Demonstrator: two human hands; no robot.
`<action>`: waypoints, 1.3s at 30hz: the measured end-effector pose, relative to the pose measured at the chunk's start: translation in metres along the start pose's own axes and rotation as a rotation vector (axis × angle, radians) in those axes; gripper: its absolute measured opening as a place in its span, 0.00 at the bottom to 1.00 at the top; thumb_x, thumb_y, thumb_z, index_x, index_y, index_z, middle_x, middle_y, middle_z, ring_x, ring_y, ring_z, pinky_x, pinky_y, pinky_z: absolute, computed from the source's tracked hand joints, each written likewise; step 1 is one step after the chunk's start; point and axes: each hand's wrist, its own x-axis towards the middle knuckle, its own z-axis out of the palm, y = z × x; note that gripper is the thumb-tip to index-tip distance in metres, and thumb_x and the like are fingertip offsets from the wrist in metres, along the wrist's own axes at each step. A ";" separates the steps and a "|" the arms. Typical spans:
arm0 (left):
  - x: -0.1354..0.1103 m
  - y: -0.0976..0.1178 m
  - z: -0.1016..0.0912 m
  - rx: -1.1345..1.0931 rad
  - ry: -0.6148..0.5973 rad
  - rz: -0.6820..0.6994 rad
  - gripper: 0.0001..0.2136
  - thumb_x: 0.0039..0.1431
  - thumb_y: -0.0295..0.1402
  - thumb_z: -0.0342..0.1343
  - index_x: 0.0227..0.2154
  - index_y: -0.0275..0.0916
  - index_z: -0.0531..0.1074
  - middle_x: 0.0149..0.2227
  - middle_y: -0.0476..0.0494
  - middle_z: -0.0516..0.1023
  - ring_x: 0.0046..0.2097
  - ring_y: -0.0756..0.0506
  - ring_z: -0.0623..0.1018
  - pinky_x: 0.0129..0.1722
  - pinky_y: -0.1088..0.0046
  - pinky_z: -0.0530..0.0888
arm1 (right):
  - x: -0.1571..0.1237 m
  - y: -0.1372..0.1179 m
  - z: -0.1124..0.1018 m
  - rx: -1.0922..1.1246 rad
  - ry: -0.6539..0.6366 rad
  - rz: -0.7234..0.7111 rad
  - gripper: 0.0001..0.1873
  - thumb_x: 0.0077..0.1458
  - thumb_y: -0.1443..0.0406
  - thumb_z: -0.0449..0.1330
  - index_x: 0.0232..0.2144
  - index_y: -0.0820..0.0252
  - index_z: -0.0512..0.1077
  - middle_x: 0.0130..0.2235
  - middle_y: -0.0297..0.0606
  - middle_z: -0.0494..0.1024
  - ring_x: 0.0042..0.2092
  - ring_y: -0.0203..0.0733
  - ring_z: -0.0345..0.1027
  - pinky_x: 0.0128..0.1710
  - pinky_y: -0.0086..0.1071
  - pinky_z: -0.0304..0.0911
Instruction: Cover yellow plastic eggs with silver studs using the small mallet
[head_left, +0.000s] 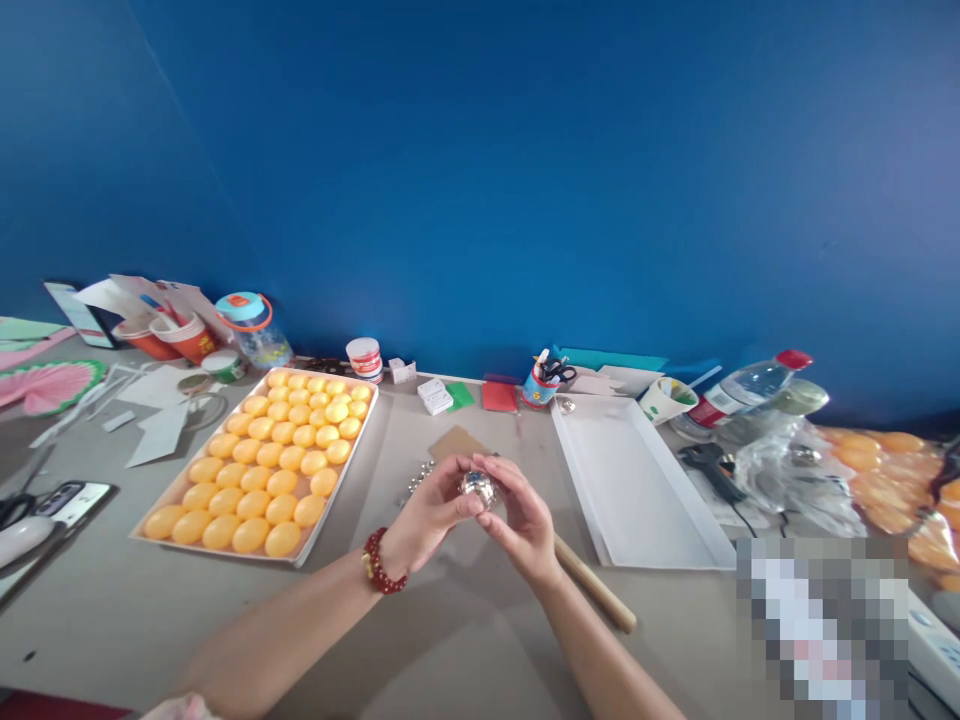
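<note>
Just right of the tray (336, 487) of yellow balls (281, 482), our left hand (429, 512) and right hand (526, 518) meet. Both sets of fingers (511, 478) curl shut round a shiny ball (478, 488). It looks small, hard and slippery, so we think pinching its sides holds best

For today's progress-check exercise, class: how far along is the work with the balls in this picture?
Early, it seems. Done: nothing finished shows, and the white tray holds no balls. In hand: one silver ball, shiny on its visible side, pinched between the left hand and right hand. Left: rows of yellow balls lie plain to the left, and loose silver bits lie just beyond the hands.
</note>
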 end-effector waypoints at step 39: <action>0.010 -0.007 -0.011 -0.112 0.009 -0.186 0.16 0.61 0.43 0.58 0.40 0.34 0.76 0.39 0.38 0.82 0.41 0.40 0.82 0.41 0.65 0.77 | -0.007 0.003 0.009 -0.070 0.086 0.162 0.22 0.57 0.64 0.64 0.54 0.50 0.69 0.51 0.43 0.75 0.54 0.52 0.68 0.53 0.47 0.66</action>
